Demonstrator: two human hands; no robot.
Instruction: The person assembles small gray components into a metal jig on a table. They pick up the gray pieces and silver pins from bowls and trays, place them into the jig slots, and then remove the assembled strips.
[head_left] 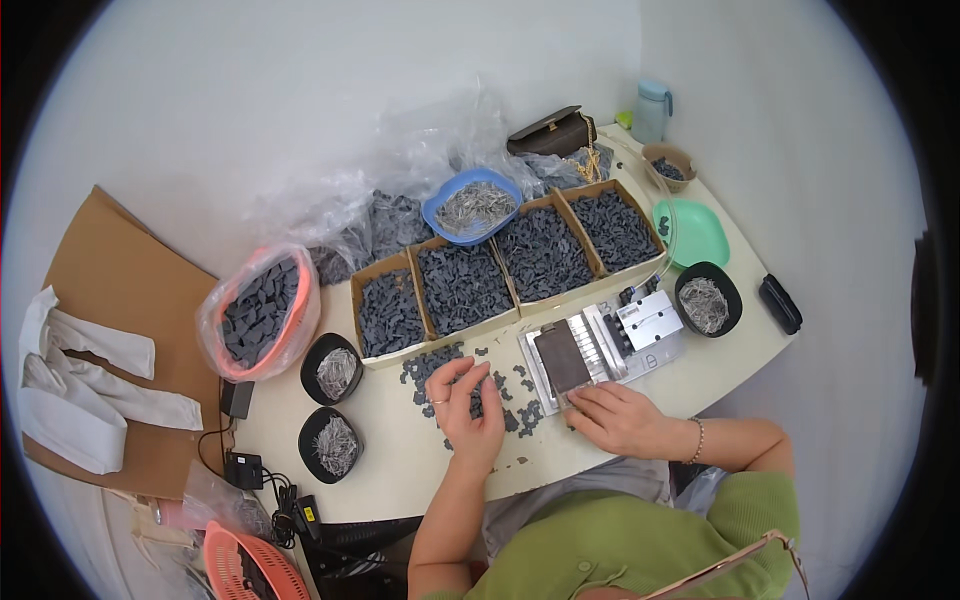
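Grey pieces [420, 374] lie loose on the counter [385, 480], around the left hand [465, 410]. Directions are taken from the jig [604, 345].

Left hand: at 8 o'clock. Fingers curled toward the thumb; pieces show inside the curl, but whether they are gripped cannot be told.

Right hand [613, 420]: at 6 o'clock, fingers bent at the near edge of the brown plate [563, 357], which lies on the jig's 9 o'clock side. Whether they grip it cannot be told.

Four boxes [475, 329] of grey pieces run from 9 to 12 o'clock. A blue bowl [470, 238] of metal pins [478, 205] overlaps their far edge. One black bowl [734, 297], also of pins, stands at 2 o'clock; a green tray [706, 240], 1 o'clock.
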